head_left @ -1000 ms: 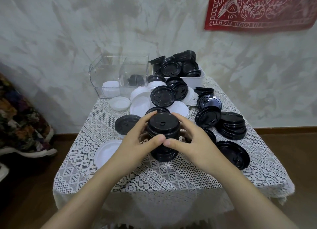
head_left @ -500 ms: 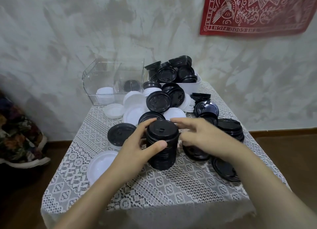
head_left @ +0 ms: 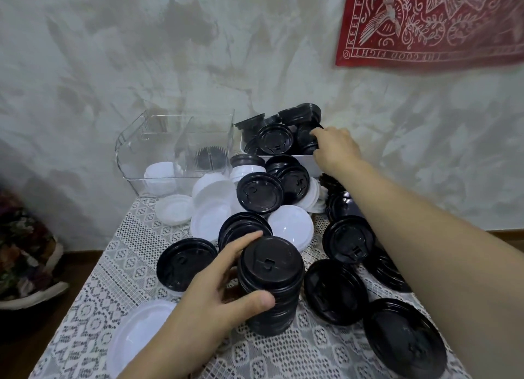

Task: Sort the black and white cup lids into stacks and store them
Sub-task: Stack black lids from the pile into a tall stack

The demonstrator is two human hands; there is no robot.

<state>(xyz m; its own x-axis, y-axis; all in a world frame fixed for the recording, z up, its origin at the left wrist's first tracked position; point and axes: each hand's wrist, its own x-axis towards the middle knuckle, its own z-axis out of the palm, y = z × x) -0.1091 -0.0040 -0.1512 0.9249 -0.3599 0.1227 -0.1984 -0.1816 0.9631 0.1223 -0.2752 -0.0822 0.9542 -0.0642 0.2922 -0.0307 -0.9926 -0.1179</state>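
Bin lids (head_left: 276,140) hide R hand (head_left: 336,150) fingertips.

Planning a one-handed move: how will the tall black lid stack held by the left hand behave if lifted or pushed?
The black lid stack is tall for its width, so a sideways push would probably tip or shear it. The lids look like thin plastic, likely light. The left hand grips it partway down, so lids below might stay behind.
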